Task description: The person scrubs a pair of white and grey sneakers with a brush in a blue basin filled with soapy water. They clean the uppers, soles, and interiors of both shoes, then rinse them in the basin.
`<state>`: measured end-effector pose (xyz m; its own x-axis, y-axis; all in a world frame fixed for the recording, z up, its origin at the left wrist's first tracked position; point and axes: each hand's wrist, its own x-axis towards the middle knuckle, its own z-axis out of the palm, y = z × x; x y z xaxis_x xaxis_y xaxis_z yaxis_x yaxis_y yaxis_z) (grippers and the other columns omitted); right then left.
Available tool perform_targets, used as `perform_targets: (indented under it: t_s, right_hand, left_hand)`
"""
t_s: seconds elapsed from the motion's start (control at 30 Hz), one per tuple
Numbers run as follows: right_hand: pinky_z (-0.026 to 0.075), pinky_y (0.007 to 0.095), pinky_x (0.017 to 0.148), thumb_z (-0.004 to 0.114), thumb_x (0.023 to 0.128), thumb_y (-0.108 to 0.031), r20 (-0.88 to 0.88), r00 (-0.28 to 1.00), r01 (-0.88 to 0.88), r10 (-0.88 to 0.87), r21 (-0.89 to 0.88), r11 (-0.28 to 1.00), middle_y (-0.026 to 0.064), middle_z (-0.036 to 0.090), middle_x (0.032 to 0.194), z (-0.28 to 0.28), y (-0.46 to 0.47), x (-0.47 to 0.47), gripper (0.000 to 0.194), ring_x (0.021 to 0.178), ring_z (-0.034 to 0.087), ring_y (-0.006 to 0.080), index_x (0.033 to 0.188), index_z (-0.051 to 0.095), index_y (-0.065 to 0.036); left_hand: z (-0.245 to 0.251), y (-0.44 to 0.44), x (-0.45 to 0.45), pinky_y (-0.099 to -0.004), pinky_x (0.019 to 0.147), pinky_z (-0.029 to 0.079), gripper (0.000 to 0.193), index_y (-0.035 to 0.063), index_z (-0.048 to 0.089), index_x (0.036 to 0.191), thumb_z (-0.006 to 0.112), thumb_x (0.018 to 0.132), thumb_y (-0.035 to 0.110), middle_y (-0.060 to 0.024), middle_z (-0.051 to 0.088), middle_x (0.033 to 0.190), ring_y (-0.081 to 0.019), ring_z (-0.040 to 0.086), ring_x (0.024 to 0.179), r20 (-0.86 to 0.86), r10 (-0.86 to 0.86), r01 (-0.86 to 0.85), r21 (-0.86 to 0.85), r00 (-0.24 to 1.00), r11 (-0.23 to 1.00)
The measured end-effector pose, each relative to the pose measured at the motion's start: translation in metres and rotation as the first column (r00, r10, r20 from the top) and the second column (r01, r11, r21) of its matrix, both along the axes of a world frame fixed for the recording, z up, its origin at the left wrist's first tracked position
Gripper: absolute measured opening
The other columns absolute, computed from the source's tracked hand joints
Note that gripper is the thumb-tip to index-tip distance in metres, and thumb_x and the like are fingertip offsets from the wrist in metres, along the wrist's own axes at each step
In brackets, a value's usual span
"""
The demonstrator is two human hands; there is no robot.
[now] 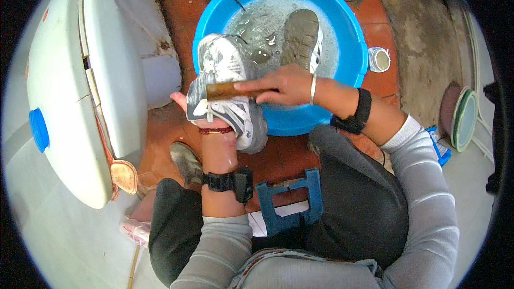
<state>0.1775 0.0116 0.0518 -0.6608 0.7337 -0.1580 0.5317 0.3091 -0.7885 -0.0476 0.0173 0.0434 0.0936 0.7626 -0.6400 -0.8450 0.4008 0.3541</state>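
My left hand [215, 123] supports a white and grey sneaker [225, 62] from below, with the thumb showing at the shoe's left side and most of the fingers hidden. The sneaker is tilted over the left rim of a blue plastic basin [348, 16]. In my right hand [290, 87] is a wooden-backed brush [225, 90], laid across the sneaker's side; its bristles cannot be made out. Slightly blurred, the right hand is above the near part of the basin. Foamy water [261, 20] fills the basin, and a second shoe [299, 40] lies in it, brownish-grey face up.
A small white open jar [379, 60] stands right of the basin. A large white plastic body with a blue cap [39, 130] occupies the left side. Between my knees is a blue plastic stool frame [289, 204]. A round green-rimmed object [466, 118] and a blue packet [439, 146] lie at right.
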Motion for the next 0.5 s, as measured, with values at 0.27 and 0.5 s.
perform_targets:
  t_s: [0.27, 0.5]
  right_hand:
    - [0.054, 0.0478, 0.072, 0.051, 0.097, -0.047, -0.041, 0.990, -0.139, 0.135, -0.130, 0.982, 0.0160, 0.070, 0.094, 0.012, -0.007, -0.007, 0.052, 0.081, 0.067, 0.0386, 0.146, 0.035, -0.049]
    - [0.055, 0.0468, 0.069, 0.051, 0.098, -0.044, -0.113, 0.915, 0.390, -0.388, -0.004, 0.921, 0.0174, 0.069, 0.090, -0.009, 0.000, 0.002, 0.049, 0.077, 0.066, 0.0404, 0.145, 0.039, -0.045]
  left_hand:
    - [-0.001, 0.003, -0.003, -0.0489, 0.113, 0.034, 0.108, -0.0002, 0.042, 0.143, 0.027, 0.082, 0.087, -0.0196, 0.048, 0.144, -0.0376, 0.048, 0.129, -0.034, 0.022, -0.022, 0.002, 0.999, 1.000]
    - [0.009, 0.007, 0.001, -0.0547, 0.114, 0.029, 0.105, 0.0022, 0.038, 0.147, 0.027, 0.083, 0.085, -0.0209, 0.040, 0.150, -0.0410, 0.040, 0.135, 0.033, 0.026, -0.025, -0.033, 0.999, 0.999]
